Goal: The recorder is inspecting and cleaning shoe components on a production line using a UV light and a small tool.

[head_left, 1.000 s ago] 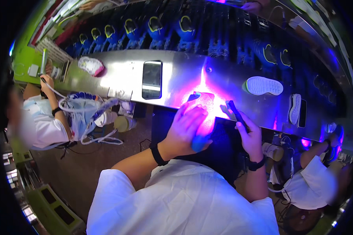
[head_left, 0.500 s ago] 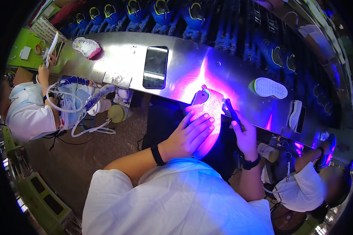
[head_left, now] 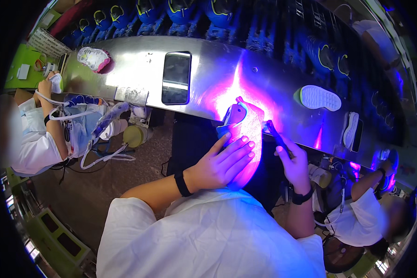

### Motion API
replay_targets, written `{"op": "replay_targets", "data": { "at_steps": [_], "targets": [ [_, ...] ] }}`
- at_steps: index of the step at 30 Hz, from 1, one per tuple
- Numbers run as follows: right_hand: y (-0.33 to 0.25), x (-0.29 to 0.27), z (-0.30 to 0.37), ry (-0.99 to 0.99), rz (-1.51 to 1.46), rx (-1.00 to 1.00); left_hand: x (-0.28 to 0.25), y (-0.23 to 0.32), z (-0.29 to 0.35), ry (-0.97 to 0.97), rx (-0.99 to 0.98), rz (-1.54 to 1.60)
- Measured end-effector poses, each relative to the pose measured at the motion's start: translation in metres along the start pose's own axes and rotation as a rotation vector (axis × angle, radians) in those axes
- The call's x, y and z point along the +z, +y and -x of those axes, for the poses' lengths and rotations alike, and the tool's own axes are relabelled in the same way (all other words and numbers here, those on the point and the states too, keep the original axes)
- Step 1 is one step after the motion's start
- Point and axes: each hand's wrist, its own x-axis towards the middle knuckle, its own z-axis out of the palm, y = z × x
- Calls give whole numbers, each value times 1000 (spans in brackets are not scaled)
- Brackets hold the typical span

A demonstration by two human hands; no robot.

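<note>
The person's left hand lay over the side of a low-cut shoe upper lit a vivid pink and violet, its four fingers close together across the surface and its thumb on the left; whether it gripped underneath could not be told. The shoe was at the near edge of a long, shiny grey metal table, its collar end toward the table and its rounded end toward the person's white shirt. The right hand was closed around a slim black tool, whose far end stood just beside the shoe's right flank, too glaring there to tell contact. A black rectangular phone lay on the table to the left, and beyond it a white shoe with a pink end. To the right lay a white, ridged sole with a green end and, farther along, a narrow white sole beside a dark flat slab. Behind the table ran a row of blue shoes with yellow-green collars, while one co-worker in white sat at the left and another co-worker at the right
</note>
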Motion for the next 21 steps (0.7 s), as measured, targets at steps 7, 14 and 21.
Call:
{"op": "replay_targets", "data": {
  "at_steps": [7, 14, 21],
  "targets": [
    [5, -8, 33, -106, -135, 48, -10, 8, -14, -5, -44, -5],
    [2, -11, 67, -77, -244, 59, -19, 22, -35, -64, -96, 30],
    [3, -19, 78, -59, -332, 14, -22, 37, -60, -112, -133, 40]
  ]
}}
